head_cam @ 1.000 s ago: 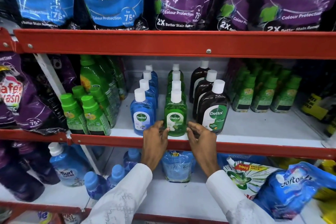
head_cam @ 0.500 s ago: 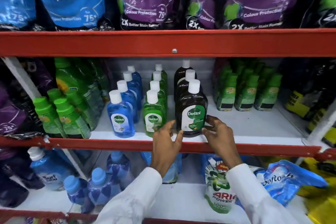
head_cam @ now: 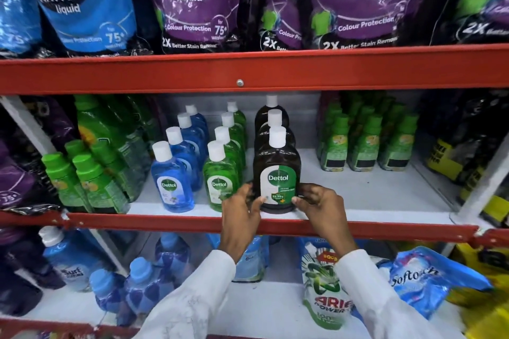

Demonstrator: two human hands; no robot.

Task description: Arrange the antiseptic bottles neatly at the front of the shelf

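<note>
Three rows of white-capped Dettol bottles run front to back on the middle shelf (head_cam: 371,201): blue (head_cam: 172,181), green (head_cam: 220,181) and brown. The front brown bottle (head_cam: 276,170) stands upright near the shelf's red front edge. My left hand (head_cam: 242,212) grips its lower left side and my right hand (head_cam: 319,206) grips its lower right side, fingertips on the label. Two more brown bottles (head_cam: 274,124) stand in line behind it, mostly hidden.
Small green-capped bottles stand left (head_cam: 82,181) and right (head_cam: 363,146) of the Dettol rows. Detergent pouches (head_cam: 192,0) fill the shelf above. The shelf below holds blue bottles (head_cam: 154,283), an Ariel pouch (head_cam: 325,292) and a Softouch pouch (head_cam: 424,281). White shelf surface shows right of the brown bottle.
Both hands went from the front green bottle to the front brown bottle and closed on its base. The view shifted right and closer.
</note>
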